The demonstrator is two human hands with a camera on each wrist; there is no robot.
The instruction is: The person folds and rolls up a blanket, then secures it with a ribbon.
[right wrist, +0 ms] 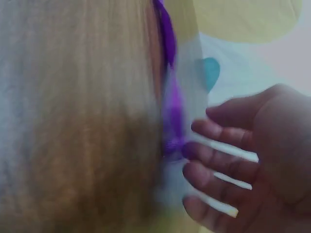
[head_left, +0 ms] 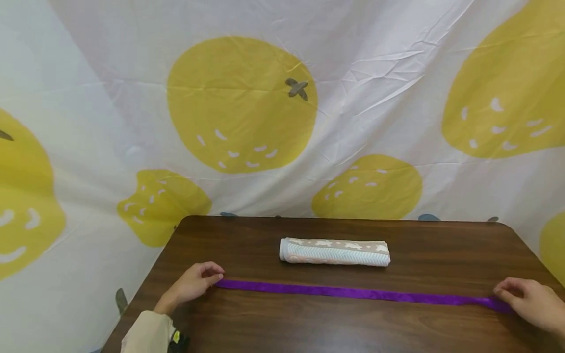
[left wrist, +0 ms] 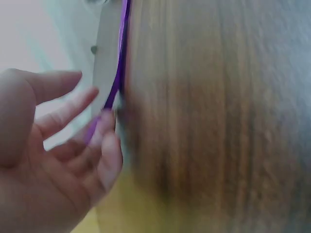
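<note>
A long purple ribbon [head_left: 335, 291] stretches across the dark brown wooden table [head_left: 353, 328], nearly straight. My left hand [head_left: 194, 283] is at its left end. In the left wrist view, the fingers [left wrist: 109, 160] are loosely bent against the ribbon end [left wrist: 112, 94], with the thumb held apart; the contact is blurred. At the opposite end is my right hand [head_left: 531, 300]. The right wrist view shows its fingers [right wrist: 204, 174] spread and relaxed, one fingertip beside or touching the ribbon's slightly twisted tail [right wrist: 174, 111].
Behind the ribbon lies a rolled towel [head_left: 335, 252] with pale blue, beige and white patterns. A white cloth backdrop [head_left: 375, 98] printed with yellow fruit hangs beyond the table's far edge.
</note>
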